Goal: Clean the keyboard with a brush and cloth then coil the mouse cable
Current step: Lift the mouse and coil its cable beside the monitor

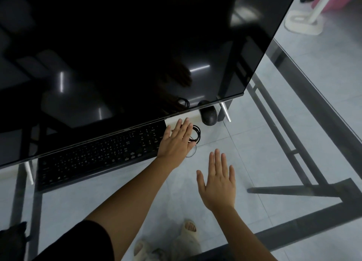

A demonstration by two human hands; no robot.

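The mouse cable point(196, 134) is seen lying in a small black coil on the glass table point(254, 153), just beside the right end of the keyboard point(101, 157) and near the mouse point(209, 115). It is judged to be light, thin and springy, so the loops are likely to slip apart unless they are pinched together across the whole bundle, not lifted by the loose tail. The left hand point(176, 143) is stretched forward, flat over the coil with fingers straight and nothing gripped, while the right hand point(218, 184) is held nearer the body, palm down, fingers spread and empty.
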